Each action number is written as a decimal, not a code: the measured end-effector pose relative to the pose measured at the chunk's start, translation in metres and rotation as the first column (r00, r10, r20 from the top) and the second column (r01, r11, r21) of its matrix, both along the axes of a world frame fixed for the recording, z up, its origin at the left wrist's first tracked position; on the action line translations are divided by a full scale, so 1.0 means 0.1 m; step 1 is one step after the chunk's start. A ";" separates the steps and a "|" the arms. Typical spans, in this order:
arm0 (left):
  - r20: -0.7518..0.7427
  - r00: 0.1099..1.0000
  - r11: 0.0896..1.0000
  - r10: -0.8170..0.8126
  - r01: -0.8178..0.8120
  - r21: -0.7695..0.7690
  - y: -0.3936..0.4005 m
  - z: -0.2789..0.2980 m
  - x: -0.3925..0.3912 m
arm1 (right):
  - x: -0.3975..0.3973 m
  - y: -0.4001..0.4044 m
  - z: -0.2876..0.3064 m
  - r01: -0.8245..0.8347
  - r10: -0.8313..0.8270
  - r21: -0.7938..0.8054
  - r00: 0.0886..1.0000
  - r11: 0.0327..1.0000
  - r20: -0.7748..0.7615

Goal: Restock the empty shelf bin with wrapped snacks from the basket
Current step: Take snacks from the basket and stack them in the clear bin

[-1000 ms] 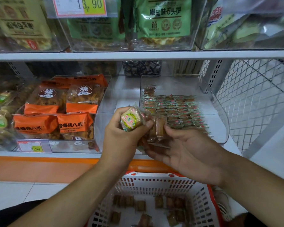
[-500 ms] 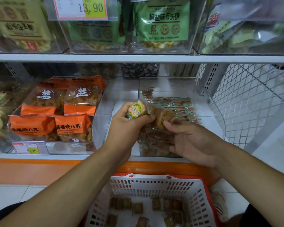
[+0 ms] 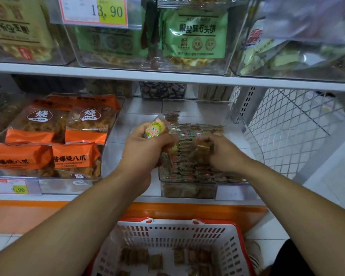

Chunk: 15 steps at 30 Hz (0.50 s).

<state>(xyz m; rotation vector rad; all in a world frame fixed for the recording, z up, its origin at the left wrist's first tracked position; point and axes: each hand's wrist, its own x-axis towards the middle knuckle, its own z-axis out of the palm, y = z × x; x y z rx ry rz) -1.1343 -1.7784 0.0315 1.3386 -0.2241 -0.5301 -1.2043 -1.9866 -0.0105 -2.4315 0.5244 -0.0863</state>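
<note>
Left hand grips a bunch of snacks over the bin; right hand pinches one brown snack above the rows already laid there. More snacks lie in the basket. Judged light, crinkly, slippery in film and probably crumbly; pinch across the flat faces, gently.

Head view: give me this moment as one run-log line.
left hand: grips wrapped snacks | right hand: places brown snack in clear bin | basket: snacks remain
</note>
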 end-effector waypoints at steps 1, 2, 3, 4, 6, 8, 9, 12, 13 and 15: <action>0.007 1.000 1.000 -0.007 0.007 0.009 0.00 -0.01 0.00 | 0.03 -0.01 -0.06 -0.020 0.021 0.022 0.999 1.000 -0.042; 0.013 1.000 1.000 -0.014 0.013 0.019 0.00 -0.02 0.00 | 0.05 -0.03 -0.10 -0.030 0.033 0.050 0.997 0.998 -0.068; 0.018 1.000 0.999 -0.020 0.019 0.026 0.00 -0.03 0.01 | 0.07 -0.05 -0.12 -0.024 0.029 0.062 0.997 0.998 -0.076; 0.019 1.000 0.999 -0.025 0.024 0.029 -0.01 -0.04 0.01 | 0.09 -0.06 -0.14 -0.004 0.009 0.061 0.997 0.998 -0.078; 0.012 0.999 0.999 -0.041 0.041 0.025 -0.01 -0.07 0.03 | 0.10 -0.09 -0.17 0.035 -0.029 0.079 0.997 0.996 -0.070; 0.001 0.999 0.998 -0.052 0.052 0.018 -0.02 -0.08 0.03 | 0.12 -0.10 -0.19 0.049 -0.041 0.135 0.997 0.990 -0.062; -0.002 0.999 0.999 -0.051 0.051 0.017 -0.03 -0.09 0.03 | 0.13 -0.11 -0.19 0.061 -0.054 0.177 0.998 0.982 -0.040; 0.007 0.998 0.998 -0.064 0.064 0.030 -0.04 -0.10 0.03 | 0.25 -0.14 -0.07 0.108 -0.123 0.183 0.990 0.977 0.069; 0.014 0.997 0.997 -0.073 0.073 0.035 -0.05 -0.11 0.02 | 0.32 -0.17 -0.01 0.120 -0.135 0.144 0.986 0.982 0.097; 0.040 0.995 0.995 -0.089 0.087 0.052 -0.07 -0.13 0.01 | 0.52 -0.22 0.07 0.123 -0.128 0.050 0.984 0.991 0.123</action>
